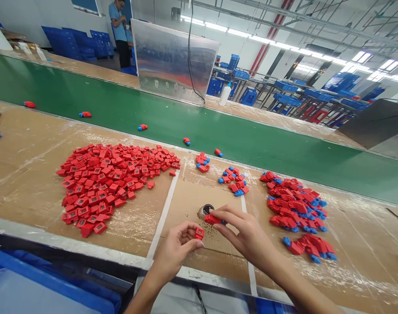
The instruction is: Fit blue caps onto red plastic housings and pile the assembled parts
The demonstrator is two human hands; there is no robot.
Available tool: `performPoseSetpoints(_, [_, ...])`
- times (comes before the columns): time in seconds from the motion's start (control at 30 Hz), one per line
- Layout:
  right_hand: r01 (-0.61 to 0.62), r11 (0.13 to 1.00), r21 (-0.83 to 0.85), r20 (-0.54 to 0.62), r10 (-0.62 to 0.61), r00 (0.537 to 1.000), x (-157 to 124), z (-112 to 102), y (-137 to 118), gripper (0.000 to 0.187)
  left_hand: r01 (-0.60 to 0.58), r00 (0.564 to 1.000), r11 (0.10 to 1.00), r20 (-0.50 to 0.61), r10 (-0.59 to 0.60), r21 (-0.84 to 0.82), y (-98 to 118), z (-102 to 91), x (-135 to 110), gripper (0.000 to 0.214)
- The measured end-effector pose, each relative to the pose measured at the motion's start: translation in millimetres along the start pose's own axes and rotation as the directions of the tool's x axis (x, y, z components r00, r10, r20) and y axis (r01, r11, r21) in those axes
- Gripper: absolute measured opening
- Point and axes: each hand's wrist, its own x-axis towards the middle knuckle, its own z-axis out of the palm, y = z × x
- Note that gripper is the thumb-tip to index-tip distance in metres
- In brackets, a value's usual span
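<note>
Between thumb and fingers, my left hand (pixel 179 244) holds a small red hollow plastic block (pixel 199 233), its opening facing up toward me. Just to the right and a little higher, my right hand (pixel 243 226) pinches a red and blue plastic piece (pixel 212 219); the fingers cover part of its blue end. That piece is over the near edge of a small round pot (pixel 207 209) with a dark top. Whether it touches the pot I cannot tell. Dark specks are scattered on the cardboard around the pot. The two held parts are apart.
A big heap of red hollow blocks (pixel 110 179) lies at left. Red and blue pieces (pixel 295 205) are piled at right, with smaller groups (pixel 233 179) behind the pot. Several more lie on the green conveyor belt (pixel 277 139). A white bottle (pixel 225 94) stands beyond it. A person (pixel 119 32) stands far back.
</note>
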Motion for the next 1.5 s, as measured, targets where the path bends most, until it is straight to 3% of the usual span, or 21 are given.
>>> performPoseSetpoints(0.27, [-0.042,0.998,0.056,0.066,0.038,0.997,-13.6,15.1,-9.0,0.024,-0.023,1.000,0.998,0.018,0.022,0.061,-0.4,2.3,-2.1,0.022])
performPoseSetpoints(0.6, [-0.047,0.997,0.063,0.133,0.039,0.990,-15.1,17.9,-10.4,0.019,-0.051,0.998,0.993,0.025,0.049,0.105,0.3,3.3,-4.0,0.016])
performPoseSetpoints(0.87, [-0.089,0.995,-0.037,0.165,0.094,0.982,-21.0,30.0,-18.1,0.022,-0.077,0.995,0.945,0.085,0.052,0.319,3.5,-0.9,-7.9,0.016])
performPoseSetpoints(1.0, [-0.102,0.994,-0.050,0.134,0.108,0.985,-25.7,38.7,-17.7,0.023,-0.124,0.992,0.902,0.083,0.099,0.414,1.6,-0.6,-7.5,0.016])
performPoseSetpoints(1.1, [-0.128,0.991,0.036,0.075,0.125,0.989,-29.4,42.3,-17.7,0.022,-0.124,0.991,0.864,0.108,0.082,0.489,0.3,1.7,-6.7,0.017])
performPoseSetpoints(1.2, [-0.154,0.980,0.129,-0.015,0.157,0.987,-40.1,27.0,-5.1,0.021,-0.093,0.985,0.829,0.173,-0.005,0.551,7.3,-5.3,-0.7,0.024])
performPoseSetpoints(1.27, [-0.235,0.968,0.090,-0.182,0.248,0.951,-60.1,0.3,16.0,0.020,-0.100,0.979,0.796,0.202,-0.029,0.597,20.7,-19.0,11.7,0.034])
performPoseSetpoints(1.33, [-0.398,0.918,-0.004,-0.399,0.363,0.842,-93.0,-35.1,46.6,0.023,-0.163,0.984,0.705,0.166,0.065,0.690,41.5,-36.6,32.6,0.034])
performPoseSetpoints(1.37, [-0.493,0.868,-0.051,-0.458,0.418,0.784,-112.3,-52.9,64.4,0.025,-0.198,0.979,0.620,0.129,0.155,0.759,53.7,-44.9,45.5,0.030])
performPoseSetpoints(1.43, [-0.631,0.767,-0.117,-0.577,0.465,0.672,-150.2,-82.4,100.9,0.031,-0.213,0.947,0.357,0.102,0.304,0.909,78.0,-57.9,72.7,0.026])
performPoseSetpoints(1.5, [-0.700,0.699,-0.147,-0.604,0.498,0.623,-179.2,-99.2,131.8,0.035,-0.159,0.928,0.100,0.114,0.354,0.982,97.2,-63.9,97.0,0.030])
